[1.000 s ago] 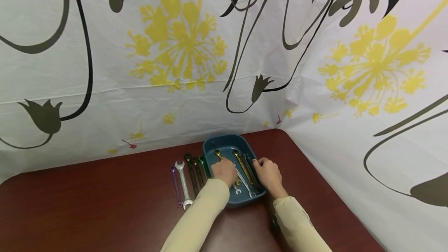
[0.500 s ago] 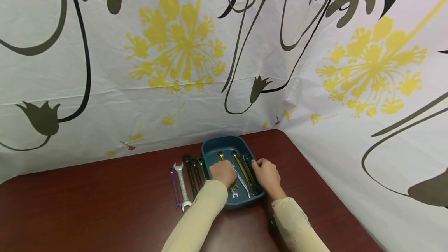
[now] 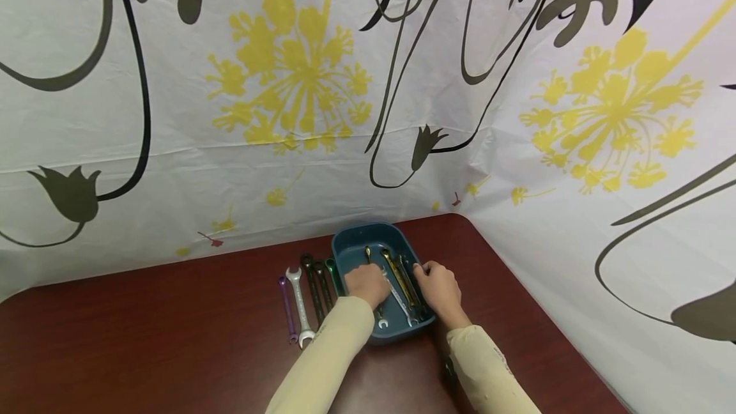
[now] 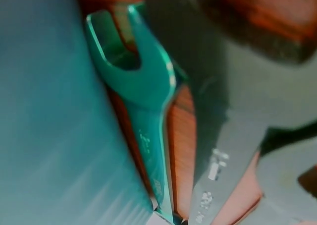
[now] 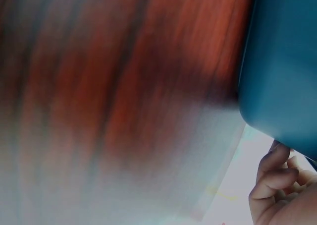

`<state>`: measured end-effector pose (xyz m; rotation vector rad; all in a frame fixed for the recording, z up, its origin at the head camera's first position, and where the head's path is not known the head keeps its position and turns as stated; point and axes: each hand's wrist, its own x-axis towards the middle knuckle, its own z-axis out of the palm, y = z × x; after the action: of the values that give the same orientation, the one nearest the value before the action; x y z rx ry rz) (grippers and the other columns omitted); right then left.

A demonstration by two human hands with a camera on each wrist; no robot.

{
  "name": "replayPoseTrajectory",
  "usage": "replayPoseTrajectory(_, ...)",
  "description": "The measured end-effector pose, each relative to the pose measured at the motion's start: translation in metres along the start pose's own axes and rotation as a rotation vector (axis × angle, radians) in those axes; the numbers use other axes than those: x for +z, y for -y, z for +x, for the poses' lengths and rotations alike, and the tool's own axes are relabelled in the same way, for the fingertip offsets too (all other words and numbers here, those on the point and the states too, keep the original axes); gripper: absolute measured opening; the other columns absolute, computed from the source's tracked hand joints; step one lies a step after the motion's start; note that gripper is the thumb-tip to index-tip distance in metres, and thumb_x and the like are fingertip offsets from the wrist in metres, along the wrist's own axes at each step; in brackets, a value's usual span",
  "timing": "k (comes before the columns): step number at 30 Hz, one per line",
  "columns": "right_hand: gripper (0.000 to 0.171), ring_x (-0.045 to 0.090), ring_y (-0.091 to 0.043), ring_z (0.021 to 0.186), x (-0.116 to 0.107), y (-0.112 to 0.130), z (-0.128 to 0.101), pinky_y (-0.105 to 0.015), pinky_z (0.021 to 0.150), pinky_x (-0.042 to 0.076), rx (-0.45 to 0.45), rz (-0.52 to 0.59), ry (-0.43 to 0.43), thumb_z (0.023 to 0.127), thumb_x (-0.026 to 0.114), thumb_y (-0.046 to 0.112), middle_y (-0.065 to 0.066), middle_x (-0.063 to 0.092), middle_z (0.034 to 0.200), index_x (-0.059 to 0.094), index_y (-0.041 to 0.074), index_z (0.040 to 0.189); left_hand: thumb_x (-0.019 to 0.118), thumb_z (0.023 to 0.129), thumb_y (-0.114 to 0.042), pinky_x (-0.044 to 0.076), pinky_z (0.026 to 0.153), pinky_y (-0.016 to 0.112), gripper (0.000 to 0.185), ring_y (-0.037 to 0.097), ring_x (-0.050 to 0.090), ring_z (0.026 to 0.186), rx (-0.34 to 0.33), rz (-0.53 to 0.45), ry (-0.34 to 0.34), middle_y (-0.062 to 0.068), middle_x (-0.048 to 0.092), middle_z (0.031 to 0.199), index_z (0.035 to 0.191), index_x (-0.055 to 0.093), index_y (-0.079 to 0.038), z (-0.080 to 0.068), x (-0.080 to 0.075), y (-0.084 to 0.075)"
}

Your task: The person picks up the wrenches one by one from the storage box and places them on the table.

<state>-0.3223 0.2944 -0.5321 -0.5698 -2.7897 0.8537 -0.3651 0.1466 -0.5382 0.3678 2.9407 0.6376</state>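
My left hand (image 3: 367,285) reaches into a blue tray (image 3: 362,232), its fingers curled down over a gold combination wrench (image 3: 368,252) whose ring end shows beyond the knuckles. The fingertips are hidden beneath the hand. A small silver open end (image 3: 383,323) pokes out below the wrist. With the right hand (image 3: 439,287) I grip the tray's right rim, thumb on the inside; the right wrist view shows curled fingers (image 5: 275,178) at the tray's outer wall. To the right of the left hand lie a silver wrench (image 3: 400,302), a gold wrench (image 3: 397,270) and a dark wrench (image 3: 415,286).
Left of the tray, several wrenches lie in a row on the brown table (image 3: 172,337): a purple wrench (image 3: 287,312), a large silver wrench (image 3: 300,305), dark ones and a green wrench (image 4: 148,116). A patterned cloth (image 3: 287,197) hangs behind the table.
The gold wrench under my left hand has turned: its ring end has shifted right, and the ends below the wrist have moved left. The right hand keeps its grip on the tray.
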Motion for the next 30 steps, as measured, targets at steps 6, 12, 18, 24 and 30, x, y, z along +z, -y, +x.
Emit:
replayPoseTrajectory(6, 0.032, 0.049, -0.017, 0.058, 0.000, 0.000, -0.001, -0.031, 0.049, 0.034, 0.003, -0.001, -0.004, 0.095, 0.054, 0.039, -0.004, 0.053, 0.066, 0.065, 0.009, 0.089, 0.065, 0.086, -0.024, 0.051, 0.066, 0.040, 0.027, 0.018, 0.053, 0.057, 0.022, -0.016, -0.006, 0.003, 0.057, 0.059, 0.063, 0.063, -0.011, -0.001, 0.001, 0.002)
replayPoseTrajectory(12, 0.032, 0.049, -0.017, 0.057, 0.002, 0.000, -0.002, -0.030, 0.048, 0.034, -0.004, -0.011, -0.007, 0.095, 0.054, 0.038, -0.003, 0.053, 0.064, 0.065, 0.009, 0.088, 0.067, 0.085, -0.023, 0.045, 0.056, 0.036, 0.029, 0.018, 0.052, 0.053, 0.017, -0.073, -0.034, 0.002, 0.056, 0.057, 0.059, 0.060, -0.012, 0.000, 0.003, 0.004)
replayPoseTrajectory(18, 0.033, 0.050, -0.017, 0.056, 0.001, 0.003, 0.000, -0.030, 0.048, 0.035, -0.008, -0.027, -0.008, 0.096, 0.053, 0.039, -0.003, 0.054, 0.063, 0.065, 0.010, 0.087, 0.064, 0.087, -0.022, 0.037, 0.046, 0.033, 0.040, 0.016, 0.045, 0.046, 0.009, -0.144, -0.034, -0.001, 0.046, 0.049, 0.051, 0.047, -0.017, 0.003, 0.001, 0.004)
replayPoseTrajectory(24, 0.034, 0.051, -0.017, 0.055, 0.000, 0.003, 0.002, -0.030, 0.047, 0.036, -0.008, -0.042, 0.001, 0.097, 0.052, 0.040, -0.005, 0.057, 0.065, 0.067, 0.010, 0.092, 0.059, 0.087, -0.020, 0.029, 0.042, 0.031, 0.045, 0.015, 0.036, 0.043, 0.018, -0.207, -0.027, -0.002, 0.034, 0.046, 0.048, 0.037, -0.018, 0.005, -0.002, 0.002)
replayPoseTrajectory(30, 0.034, 0.050, -0.018, 0.055, 0.000, 0.001, 0.001, -0.031, 0.046, 0.035, 0.002, -0.044, 0.005, 0.097, 0.052, 0.040, -0.005, 0.055, 0.064, 0.066, 0.010, 0.092, 0.054, 0.090, -0.020, 0.030, 0.044, 0.031, 0.043, 0.016, 0.036, 0.043, 0.046, -0.259, -0.008, -0.003, 0.035, 0.047, 0.050, 0.039, -0.019, 0.000, -0.008, -0.007)
